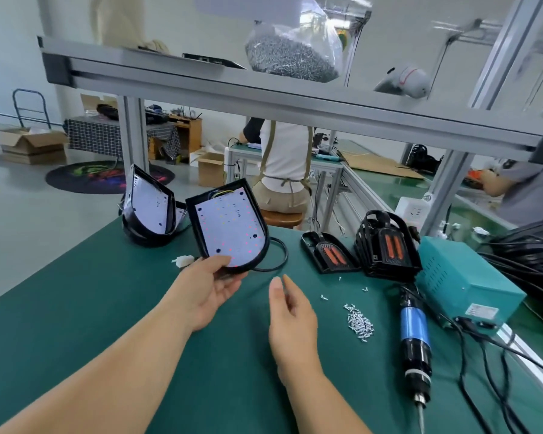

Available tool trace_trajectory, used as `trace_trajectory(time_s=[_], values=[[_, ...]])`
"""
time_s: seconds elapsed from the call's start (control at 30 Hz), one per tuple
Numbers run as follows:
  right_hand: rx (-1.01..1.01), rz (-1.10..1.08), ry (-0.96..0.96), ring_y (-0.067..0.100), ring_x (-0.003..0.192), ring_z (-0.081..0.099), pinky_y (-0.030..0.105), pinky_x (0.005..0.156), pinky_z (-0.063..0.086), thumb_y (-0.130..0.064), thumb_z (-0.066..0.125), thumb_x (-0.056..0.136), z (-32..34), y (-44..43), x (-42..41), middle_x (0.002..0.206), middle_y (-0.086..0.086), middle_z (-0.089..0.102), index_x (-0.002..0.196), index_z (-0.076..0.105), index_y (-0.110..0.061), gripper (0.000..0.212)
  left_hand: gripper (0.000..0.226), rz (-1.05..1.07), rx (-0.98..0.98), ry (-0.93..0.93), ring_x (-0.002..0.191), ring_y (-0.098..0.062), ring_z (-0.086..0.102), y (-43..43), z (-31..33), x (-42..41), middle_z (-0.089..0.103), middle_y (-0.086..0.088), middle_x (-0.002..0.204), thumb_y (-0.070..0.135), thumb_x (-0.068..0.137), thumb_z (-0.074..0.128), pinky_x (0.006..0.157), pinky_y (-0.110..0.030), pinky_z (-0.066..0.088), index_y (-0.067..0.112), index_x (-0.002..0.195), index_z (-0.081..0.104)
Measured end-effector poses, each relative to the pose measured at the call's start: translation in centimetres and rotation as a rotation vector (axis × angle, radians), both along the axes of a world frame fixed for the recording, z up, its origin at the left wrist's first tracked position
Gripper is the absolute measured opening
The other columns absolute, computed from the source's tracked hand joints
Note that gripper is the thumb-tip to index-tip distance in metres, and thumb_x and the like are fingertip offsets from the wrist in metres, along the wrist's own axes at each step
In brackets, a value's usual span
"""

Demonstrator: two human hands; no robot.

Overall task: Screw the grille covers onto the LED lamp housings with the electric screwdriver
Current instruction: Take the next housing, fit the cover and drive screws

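My left hand (206, 288) grips the lower edge of a black LED lamp housing (229, 227) and holds it tilted up, its white LED board facing me. My right hand (290, 314) hovers just right of it, fingers relaxed and empty. Other housings (149, 211) are stacked at the back left. One black grille cover with orange inserts (329, 253) lies flat, and a stack of grille covers (387, 245) stands beside it. A pile of small screws (359, 322) lies on the green mat. The blue and black electric screwdriver (416, 343) lies at the right, tip toward me.
A teal power supply box (461, 283) with black cables sits at the right edge. A bag of screws (290, 48) rests on the overhead shelf. A white connector (182, 261) and a black cable trail from the housing. Other people work at benches behind.
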State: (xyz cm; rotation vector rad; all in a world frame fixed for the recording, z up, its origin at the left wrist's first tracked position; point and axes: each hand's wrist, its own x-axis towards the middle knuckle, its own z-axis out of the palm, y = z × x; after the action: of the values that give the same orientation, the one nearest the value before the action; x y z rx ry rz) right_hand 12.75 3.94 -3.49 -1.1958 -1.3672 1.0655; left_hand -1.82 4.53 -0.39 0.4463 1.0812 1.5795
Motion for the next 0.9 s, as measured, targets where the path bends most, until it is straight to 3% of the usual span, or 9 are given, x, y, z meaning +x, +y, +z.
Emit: trace_trajectory(time_s=[0.1,0.2,0.27,0.33,0.5,0.63,0.77,0.83,0.9], values=[[-0.069,0.07,0.424,0.011,0.091,0.064,0.026,0.083,0.051,-0.066,0.052,0.075,0.5,0.2,0.8,0.114,-0.004,0.068,0.133,0.058,-0.022,0.073,0.016,-0.08,0.041,0.057,0.064,-0.015,0.074,-2.1,0.1,1.8,0.078,-0.004,0.082,0.003,0.096,0.054,0.051,-0.023,0.056,0.012,0.106,0.062],[0.022,0.14,0.454,0.007,0.103,0.068,0.024,0.088,0.052,-0.057,0.047,0.086,0.7,0.2,1.2,0.112,-0.008,0.074,0.121,0.063,-0.019,0.054,0.025,-0.178,0.041,0.186,0.075,-0.016,0.075,-3.9,-0.8,3.1,0.079,-0.002,0.096,-0.001,0.094,0.055,0.059,-0.026,0.057,0.017,0.11,0.063],[0.05,0.09,0.439,-0.006,0.085,0.068,0.009,0.07,0.05,-0.04,0.044,0.101,0.7,0.1,1.1,0.091,-0.021,0.075,0.103,0.064,-0.019,0.03,0.03,-0.278,0.048,0.272,0.086,-0.016,0.076,-4.7,-1.5,3.5,0.078,-0.003,0.104,-0.003,0.094,0.055,0.065,-0.025,0.058,0.016,0.116,0.063],[0.03,0.066,0.427,-0.002,0.074,0.067,0.01,0.064,0.049,-0.03,0.04,0.106,0.5,0.2,1.3,0.082,-0.016,0.075,0.099,0.064,-0.011,0.031,0.034,-0.351,0.071,0.295,0.099,-0.017,0.074,-5.0,-2.0,3.1,0.076,-0.004,0.112,-0.001,0.093,0.058,0.075,-0.027,0.058,0.012,0.124,0.061],[-0.001,0.113,0.425,0.001,0.07,0.069,0.013,0.06,0.051,-0.03,0.044,0.105,0.4,0.5,2.0,0.079,-0.011,0.076,0.077,0.076,-0.015,0.045,0.08,-0.362,0.096,-0.066,0.126,-0.033,0.059,-4.7,-1.4,0.9,0.065,-0.015,0.132,0.071,0.079,0.048,0.11,-0.049,0.042,0.01,0.127,0.067],[-0.097,0.252,0.331,0.017,0.091,0.074,0.026,0.072,0.058,-0.033,0.045,0.104,0.6,0.1,2.2,0.098,0.005,0.078,0.087,0.081,-0.018,0.042,0.091,-0.147,0.07,-0.253,0.095,-0.035,0.074,-3.4,-1.2,-1.3,0.074,-0.016,0.111,0.084,0.083,0.033,0.087,-0.048,0.048,0.008,0.094,0.082],[-0.15,0.289,0.234,0.024,0.093,0.072,0.039,0.088,0.054,-0.037,0.046,0.103,1.3,0.1,2.8,0.102,0.011,0.077,0.09,0.077,-0.008,0.045,0.044,-0.048,0.077,-0.258,0.076,-0.029,0.075,-3.3,-1.0,-2.5,0.076,-0.006,0.093,0.066,0.087,0.054,0.076,-0.039,0.053,0.024,0.085,0.066],[-0.151,0.268,0.202,0.024,0.088,0.068,0.041,0.087,0.051,-0.037,0.045,0.104,1.5,-0.1,2.6,0.103,0.02,0.074,0.093,0.069,0.004,0.049,0.042,-0.05,0.082,-0.242,0.079,-0.03,0.076,-3.3,-1.1,-2.5,0.077,-0.007,0.093,0.065,0.083,0.059,0.074,-0.039,0.056,0.023,0.086,0.063],[-0.154,0.252,0.187,0.024,0.087,0.065,0.048,0.092,0.052,-0.037,0.044,0.104,1.2,-0.6,2.1,0.105,0.025,0.071,0.097,0.066,0.008,0.051,0.062,-0.056,0.117,-0.268,0.095,-0.032,0.074,-3.2,-1.0,-2.3,0.076,-0.01,0.108,0.075,0.08,0.053,0.08,-0.044,0.057,0.018,0.095,0.072]])
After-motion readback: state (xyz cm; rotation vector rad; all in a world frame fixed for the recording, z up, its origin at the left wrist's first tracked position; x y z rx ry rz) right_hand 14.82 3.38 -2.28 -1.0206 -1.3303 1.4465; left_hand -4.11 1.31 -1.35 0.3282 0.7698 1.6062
